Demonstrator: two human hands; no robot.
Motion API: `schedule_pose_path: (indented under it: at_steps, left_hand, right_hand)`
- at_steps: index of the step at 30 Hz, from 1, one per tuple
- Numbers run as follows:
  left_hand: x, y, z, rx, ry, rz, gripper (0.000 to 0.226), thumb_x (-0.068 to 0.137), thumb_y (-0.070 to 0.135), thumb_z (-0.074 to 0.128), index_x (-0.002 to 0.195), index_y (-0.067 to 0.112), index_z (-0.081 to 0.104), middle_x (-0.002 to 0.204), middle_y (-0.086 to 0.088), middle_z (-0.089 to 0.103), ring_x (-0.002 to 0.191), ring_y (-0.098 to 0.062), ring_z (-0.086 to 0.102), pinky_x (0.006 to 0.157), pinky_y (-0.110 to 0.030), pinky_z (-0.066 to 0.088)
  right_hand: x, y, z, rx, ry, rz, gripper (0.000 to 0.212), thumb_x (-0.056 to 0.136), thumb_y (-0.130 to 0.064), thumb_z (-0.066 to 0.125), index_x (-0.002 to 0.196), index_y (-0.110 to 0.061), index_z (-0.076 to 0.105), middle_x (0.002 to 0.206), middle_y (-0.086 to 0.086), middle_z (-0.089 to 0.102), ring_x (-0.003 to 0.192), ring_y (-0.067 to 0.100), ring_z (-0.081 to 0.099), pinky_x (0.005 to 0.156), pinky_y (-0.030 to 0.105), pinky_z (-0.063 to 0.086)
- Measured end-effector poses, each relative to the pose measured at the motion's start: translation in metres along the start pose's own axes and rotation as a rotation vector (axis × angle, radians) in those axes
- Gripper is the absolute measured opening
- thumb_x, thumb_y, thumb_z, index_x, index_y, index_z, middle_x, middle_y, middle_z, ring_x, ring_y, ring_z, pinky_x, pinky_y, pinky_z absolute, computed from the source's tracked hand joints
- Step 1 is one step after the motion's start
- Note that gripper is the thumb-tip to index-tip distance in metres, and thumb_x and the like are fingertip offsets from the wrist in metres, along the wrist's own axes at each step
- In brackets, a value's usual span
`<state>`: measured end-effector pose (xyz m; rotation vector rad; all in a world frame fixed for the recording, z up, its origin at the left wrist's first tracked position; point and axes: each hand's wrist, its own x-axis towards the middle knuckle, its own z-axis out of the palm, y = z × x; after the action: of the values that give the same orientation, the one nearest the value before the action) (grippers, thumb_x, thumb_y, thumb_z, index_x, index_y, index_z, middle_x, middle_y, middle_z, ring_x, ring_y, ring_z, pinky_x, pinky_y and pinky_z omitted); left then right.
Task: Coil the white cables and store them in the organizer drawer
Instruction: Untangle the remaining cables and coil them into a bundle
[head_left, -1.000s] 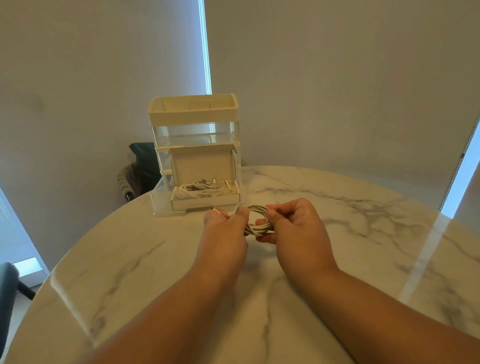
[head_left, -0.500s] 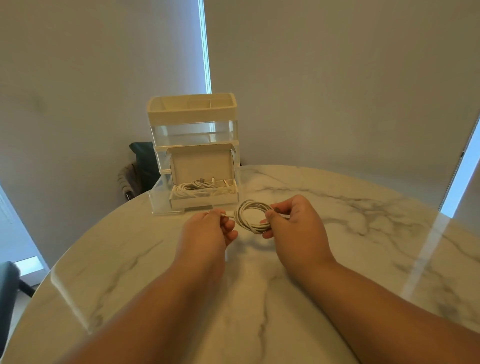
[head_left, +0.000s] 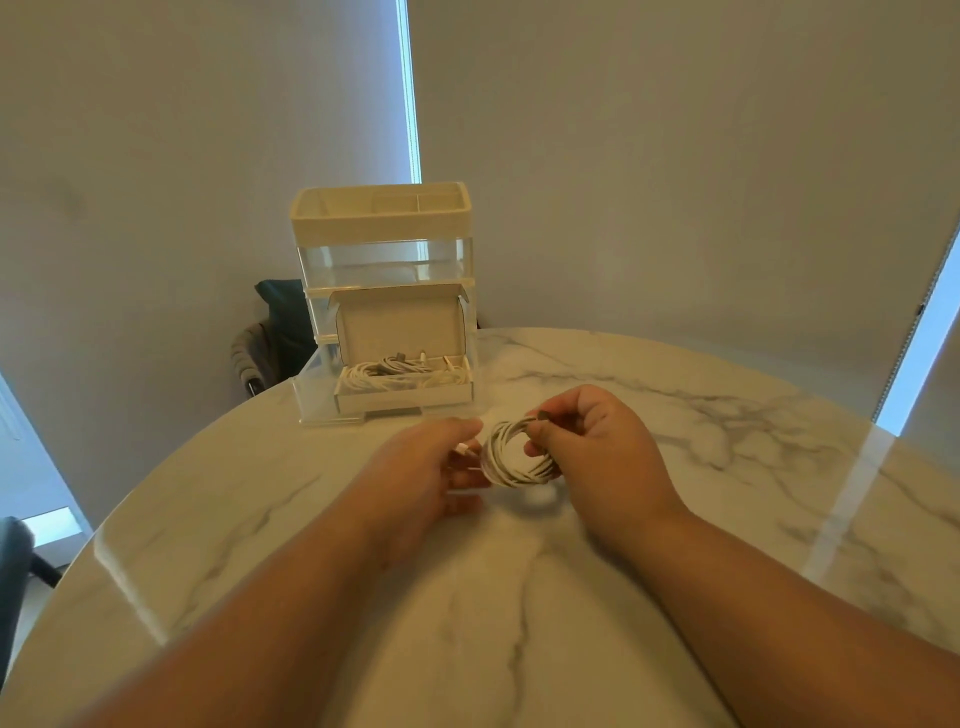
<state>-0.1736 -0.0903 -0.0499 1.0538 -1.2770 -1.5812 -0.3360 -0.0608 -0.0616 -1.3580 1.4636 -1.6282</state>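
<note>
A white cable wound into a small coil (head_left: 511, 457) hangs just above the marble table (head_left: 675, 467). My right hand (head_left: 587, 441) pinches the coil's right side between thumb and fingers. My left hand (head_left: 431, 467) holds the cable's loose plug end at the coil's left edge. Behind them stands the clear organizer (head_left: 384, 291), its bottom drawer (head_left: 402, 396) pulled out toward me. An open cardboard box in the drawer holds several coiled white cables (head_left: 400, 374).
A cream tray with compartments (head_left: 382, 208) tops the organizer. A dark chair with cloth on it (head_left: 275, 332) stands behind the table's far left edge. Another dark seat (head_left: 13, 571) shows at the left.
My left hand drew away to the left with the plug end, then came back to the coil's left side. My right hand kept the coil and turned it slightly.
</note>
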Motion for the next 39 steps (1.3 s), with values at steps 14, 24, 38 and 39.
schedule_pose_path:
  at_steps: [14,24,38,39]
  left_hand:
    - [0.007,-0.005,-0.002,-0.212,0.111,0.055,0.030,0.089,0.001,0.066,0.082,0.016,0.041,0.079,-0.014,0.067,0.070,-0.022,0.068,0.059,-0.028,0.060]
    - [0.009,-0.004,0.001,0.098,0.248,0.181,0.031,0.086,0.009,0.074,0.082,0.013,0.043,0.071,-0.016,0.071,0.061,-0.022,0.070,0.058,-0.033,0.058]
    - [-0.001,-0.007,0.002,0.034,-0.038,0.060,0.025,0.083,0.018,0.074,0.091,0.010,0.052,0.090,-0.020,0.070,0.075,-0.025,0.066,0.061,-0.031,0.055]
    - [-0.001,-0.010,0.004,0.037,-0.030,0.070,0.027,0.081,0.015,0.076,0.091,0.010,0.052,0.088,-0.020,0.069,0.071,-0.024,0.066,0.059,-0.031,0.055]
  right_hand:
    - [-0.003,0.001,0.004,-0.150,-0.029,-0.067,0.011,0.092,-0.015,0.064,0.085,-0.019,0.057,0.083,0.003,0.070,0.072,0.020,0.068,0.058,0.033,0.059]
    - [0.001,0.006,0.013,0.121,0.118,0.066,0.011,0.094,-0.011,0.061,0.087,-0.012,0.054,0.087,0.011,0.071,0.063,0.021,0.072,0.064,0.043,0.061]
    - [0.002,0.011,0.010,0.124,0.044,0.024,0.013,0.085,-0.009,0.072,0.093,-0.018,0.067,0.085,0.005,0.072,0.069,0.017,0.067,0.062,0.030,0.056]
    - [0.001,0.010,0.010,0.096,0.038,0.014,0.013,0.084,-0.009,0.073,0.092,-0.018,0.068,0.085,0.005,0.073,0.069,0.020,0.068,0.064,0.034,0.057]
